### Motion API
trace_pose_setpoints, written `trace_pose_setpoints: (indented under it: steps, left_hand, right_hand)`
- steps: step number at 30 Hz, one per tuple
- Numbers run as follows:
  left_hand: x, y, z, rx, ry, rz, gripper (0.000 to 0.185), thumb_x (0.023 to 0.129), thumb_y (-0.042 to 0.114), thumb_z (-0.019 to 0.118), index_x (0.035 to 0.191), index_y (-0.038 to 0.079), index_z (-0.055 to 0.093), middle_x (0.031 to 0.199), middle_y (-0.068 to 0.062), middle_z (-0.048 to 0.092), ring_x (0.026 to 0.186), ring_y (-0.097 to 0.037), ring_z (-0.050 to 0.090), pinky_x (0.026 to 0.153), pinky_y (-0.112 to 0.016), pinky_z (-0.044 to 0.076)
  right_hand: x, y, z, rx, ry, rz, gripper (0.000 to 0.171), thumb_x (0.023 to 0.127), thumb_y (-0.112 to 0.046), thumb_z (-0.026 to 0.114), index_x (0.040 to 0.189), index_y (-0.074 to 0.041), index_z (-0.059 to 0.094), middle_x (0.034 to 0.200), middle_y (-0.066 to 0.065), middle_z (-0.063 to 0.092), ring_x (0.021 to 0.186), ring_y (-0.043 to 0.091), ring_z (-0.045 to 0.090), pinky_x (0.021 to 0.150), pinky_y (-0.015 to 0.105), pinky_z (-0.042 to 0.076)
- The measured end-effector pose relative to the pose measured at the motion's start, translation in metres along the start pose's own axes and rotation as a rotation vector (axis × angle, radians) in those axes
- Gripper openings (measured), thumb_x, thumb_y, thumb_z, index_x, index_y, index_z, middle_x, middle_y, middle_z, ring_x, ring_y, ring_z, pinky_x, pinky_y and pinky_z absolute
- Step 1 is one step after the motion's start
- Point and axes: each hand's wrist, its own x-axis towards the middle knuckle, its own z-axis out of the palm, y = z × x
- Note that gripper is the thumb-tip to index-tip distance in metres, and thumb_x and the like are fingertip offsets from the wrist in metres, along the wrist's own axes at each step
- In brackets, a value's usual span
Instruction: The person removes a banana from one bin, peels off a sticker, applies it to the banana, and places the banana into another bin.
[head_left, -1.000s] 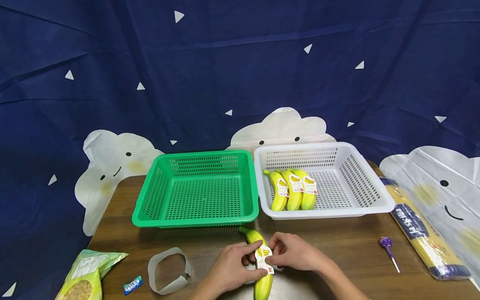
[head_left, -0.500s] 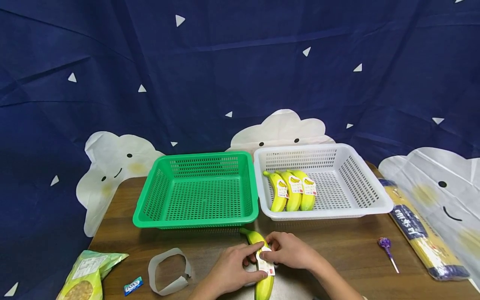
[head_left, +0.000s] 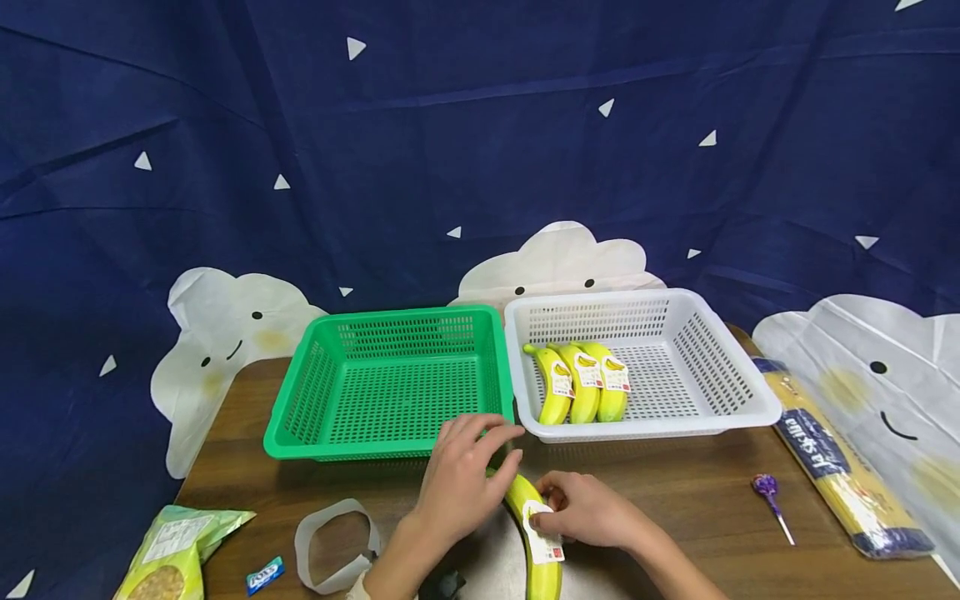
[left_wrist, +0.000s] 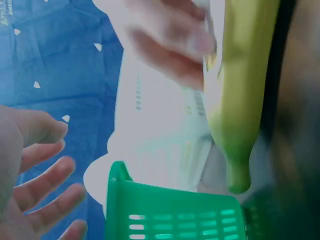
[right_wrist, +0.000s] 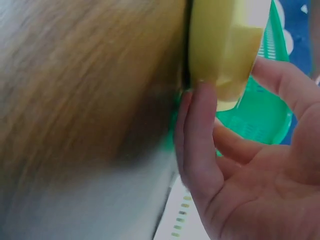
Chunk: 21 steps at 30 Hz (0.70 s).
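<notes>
A yellow banana with a white label lies on the table at the front, its stem end toward the baskets. My right hand grips it from the right side, thumb on the label. The right wrist view shows fingers curled against the banana. Lifted off the fruit, my left hand hovers near the stem end with its fingers spread. It holds nothing, and in the left wrist view a gap separates it from the banana. Three labelled bananas lie side by side in the white basket.
A green basket stands left of the white one. At the left lie a snack bag, a small blue-green packet and a ring of pale strip. A purple lollipop and a spaghetti pack lie at the right.
My left hand has let go of the banana and moved up toward the green basket, fingers spreading. The right hand stays on the banana, whose lower end has shifted slightly right.
</notes>
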Motion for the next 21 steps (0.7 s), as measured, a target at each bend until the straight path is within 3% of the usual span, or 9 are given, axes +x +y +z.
trace_pose_setpoints:
  steps: [5,10,15,21]
  left_hand:
    - [0.017,-0.009,0.014,0.159,-0.066,0.025,0.029,0.090,0.031,0.068,0.117,0.021,0.070,0.125,0.000,0.058,0.117,-0.019,0.050,0.095,-0.037,0.042]
    - [0.021,-0.014,0.026,0.238,-0.129,0.027,0.028,0.091,0.036,0.066,0.116,0.025,0.071,0.125,0.001,0.059,0.114,-0.021,0.050,0.094,-0.036,0.043]
    - [0.020,-0.017,0.033,0.241,-0.111,-0.001,0.023,0.091,0.037,0.066,0.110,0.027,0.074,0.121,0.003,0.062,0.110,-0.021,0.051,0.093,-0.037,0.042]
    - [0.020,-0.018,0.037,0.211,-0.074,-0.025,0.022,0.090,0.040,0.067,0.106,0.028,0.075,0.118,0.005,0.063,0.107,-0.021,0.052,0.091,-0.036,0.044]
  right_hand:
    - [-0.004,-0.002,-0.001,0.052,0.007,-0.007,0.042,0.082,-0.025,0.072,0.111,0.002,0.060,0.083,0.003,0.061,0.060,0.016,0.060,0.051,0.032,0.050]
    - [-0.007,0.000,-0.001,0.014,0.021,-0.014,0.042,0.081,-0.025,0.072,0.111,0.002,0.061,0.084,0.000,0.062,0.065,0.014,0.060,0.057,0.032,0.050]
    - [-0.015,0.001,-0.005,-0.057,0.053,-0.013,0.040,0.080,-0.026,0.075,0.111,-0.003,0.063,0.084,-0.002,0.060,0.076,0.014,0.056,0.064,0.033,0.047]
    - [-0.030,0.002,-0.017,-0.052,0.036,-0.011,0.040,0.081,-0.026,0.075,0.113,-0.005,0.062,0.085,-0.002,0.060,0.073,0.015,0.056,0.062,0.032,0.047]
